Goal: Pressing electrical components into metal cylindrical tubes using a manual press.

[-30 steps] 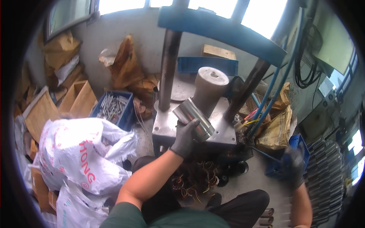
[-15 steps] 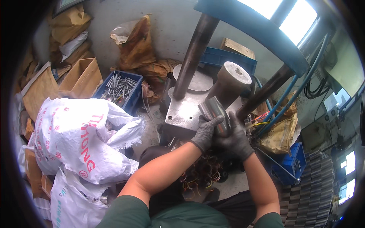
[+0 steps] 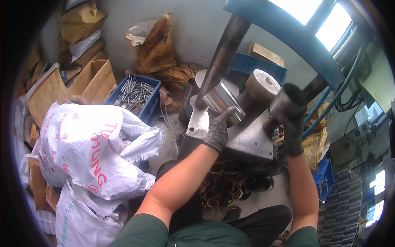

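A shiny silver metal cylinder (image 3: pixel 222 99) is gripped by the dark-gloved left hand (image 3: pixel 219 131) over the grey metal base plate (image 3: pixel 252 139); at right, a dull grey metal tube (image 3: pixel 281 103) is clasped, blurred, by the dark-gloved right hand (image 3: pixel 293 133).

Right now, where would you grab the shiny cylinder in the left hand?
I'd wrap fingers around the shiny cylinder's far-left end, probably coming from above. It's round and tilted, and the left hand holds its nearer side, leaving that end bare.
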The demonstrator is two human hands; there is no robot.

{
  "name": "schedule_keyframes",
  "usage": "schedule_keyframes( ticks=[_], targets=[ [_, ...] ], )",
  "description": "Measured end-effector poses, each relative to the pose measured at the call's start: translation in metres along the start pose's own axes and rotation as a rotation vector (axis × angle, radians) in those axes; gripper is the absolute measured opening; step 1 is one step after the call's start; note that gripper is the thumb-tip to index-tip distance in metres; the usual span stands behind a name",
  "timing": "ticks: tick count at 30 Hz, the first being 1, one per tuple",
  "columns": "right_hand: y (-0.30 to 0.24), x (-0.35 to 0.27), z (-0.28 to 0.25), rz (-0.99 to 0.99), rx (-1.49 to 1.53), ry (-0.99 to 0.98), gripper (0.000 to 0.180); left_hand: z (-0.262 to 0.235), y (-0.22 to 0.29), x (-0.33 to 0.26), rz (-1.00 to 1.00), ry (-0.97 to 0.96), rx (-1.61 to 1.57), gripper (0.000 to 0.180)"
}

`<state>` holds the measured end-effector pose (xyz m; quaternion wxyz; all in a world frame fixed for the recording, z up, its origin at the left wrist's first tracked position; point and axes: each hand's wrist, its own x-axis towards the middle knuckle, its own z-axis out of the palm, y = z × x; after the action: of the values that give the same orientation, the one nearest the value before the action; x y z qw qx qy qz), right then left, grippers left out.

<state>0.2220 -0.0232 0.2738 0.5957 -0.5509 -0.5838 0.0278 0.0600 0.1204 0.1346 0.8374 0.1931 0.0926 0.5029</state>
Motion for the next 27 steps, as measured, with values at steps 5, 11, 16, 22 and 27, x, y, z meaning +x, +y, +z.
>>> schedule_keyframes(
  ticks=[5, 11, 16, 22, 27],
  targets=[
    [0.02, 0.063, 0.019, -0.008, -0.161, 0.125, 0.076, 0.013, 0.005, -0.02, 0.109, -0.092, 0.25, 0.075],
    [0.064, 0.091, 0.016, 0.151, -0.383, 0.259, 0.083, 0.037, 0.001, 0.002, -0.641, 0.047, -0.797, 0.06],
    [0.091, 0.097, -0.013, 0.21, -0.842, 0.324, 0.093, 0.043, 0.0, -0.037, 0.017, -0.372, 0.325, 0.089],
    [0.015, 0.01, 0.002, 0.288, -0.146, 0.002, 0.059, 0.016, -0.004, -0.03, 0.355, -0.534, 0.852, 0.102],
    [-0.047, -0.074, -0.024, 0.74, 0.371, -0.334, 0.057, 0.017, -0.024, -0.042, 0.753, -0.694, 1.125, 0.095]
  ],
)
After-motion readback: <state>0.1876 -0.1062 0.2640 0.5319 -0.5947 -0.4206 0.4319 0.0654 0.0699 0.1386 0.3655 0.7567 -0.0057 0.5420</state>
